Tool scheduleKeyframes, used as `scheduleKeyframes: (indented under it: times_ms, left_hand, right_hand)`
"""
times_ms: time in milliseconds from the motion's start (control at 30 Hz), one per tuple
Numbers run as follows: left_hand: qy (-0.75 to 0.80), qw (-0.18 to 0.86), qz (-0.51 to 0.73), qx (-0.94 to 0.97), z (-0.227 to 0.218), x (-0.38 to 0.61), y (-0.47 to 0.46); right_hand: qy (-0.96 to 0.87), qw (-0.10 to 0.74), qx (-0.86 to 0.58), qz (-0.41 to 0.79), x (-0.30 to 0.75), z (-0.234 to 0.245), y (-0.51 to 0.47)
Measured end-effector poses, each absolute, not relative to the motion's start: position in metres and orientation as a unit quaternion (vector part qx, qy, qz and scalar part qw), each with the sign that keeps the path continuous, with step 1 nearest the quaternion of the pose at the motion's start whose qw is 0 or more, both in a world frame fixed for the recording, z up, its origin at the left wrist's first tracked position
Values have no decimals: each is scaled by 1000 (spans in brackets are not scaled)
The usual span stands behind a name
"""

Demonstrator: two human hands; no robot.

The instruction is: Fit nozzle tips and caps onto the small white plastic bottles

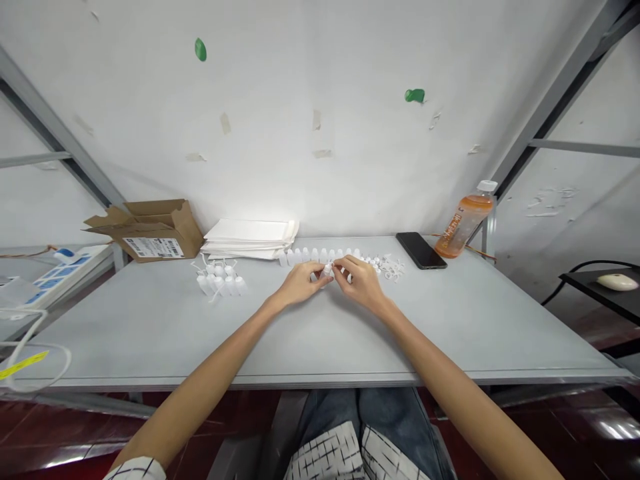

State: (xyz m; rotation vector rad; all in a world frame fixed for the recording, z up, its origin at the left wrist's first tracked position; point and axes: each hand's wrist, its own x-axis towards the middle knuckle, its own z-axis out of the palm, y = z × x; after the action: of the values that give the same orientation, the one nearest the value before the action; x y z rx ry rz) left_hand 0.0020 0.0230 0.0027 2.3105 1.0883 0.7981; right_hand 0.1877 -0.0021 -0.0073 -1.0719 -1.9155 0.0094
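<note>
My left hand [303, 283] is closed, thumb and fingers pinching a small white plastic bottle [327, 270] just above the table. At the top of that bottle, the fingertips of my right hand [361, 280] are pressed together; whatever they pinch is too small and hidden to name. Behind my hands runs a row of small white bottles [299, 255], partly covered by my fingers. Small white caps [373, 261] and a heap of thin white plastic loops [393, 267] lie to the right of my right hand. Several white bottles with caps and thin strips [220, 281] stand in a group at the left.
An open cardboard box [155, 230] and a stack of white sheets [250, 237] sit along the back of the grey table [320, 347]. A black phone [421, 251] and a bottle of orange drink [465, 220] are at the back right. A power strip [65, 273] lies far left.
</note>
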Motion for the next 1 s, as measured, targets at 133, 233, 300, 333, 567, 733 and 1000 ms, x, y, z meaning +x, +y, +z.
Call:
scheduleKeyframes:
  times_ms: [133,233,300,333,567,733,1000]
  left_hand:
    - [398,242,287,837,5,2,22]
    - [404,260,286,829,7,2,20]
    - [403,271,285,827,9,2,18]
    - [402,275,283,826,10,3,17]
    - [372,264,291,841,15,4,12]
    - [379,263,310,831,13,3,13]
    - [381,322,373,783,16,4,13]
  right_hand:
    - [-778,468,-417,41,188,-3,-6]
    - [-768,480,-421,54,188,0,-7]
    - [-760,486,-427,55,187,0,-7]
    - [-759,487,-429,57,187,0,-7]
    - [-755,469,-446,105,186,-3,-4]
    - [-731,481,-452,175,184,1,-6]
    - [-686,486,-431,329,186,13,-11]
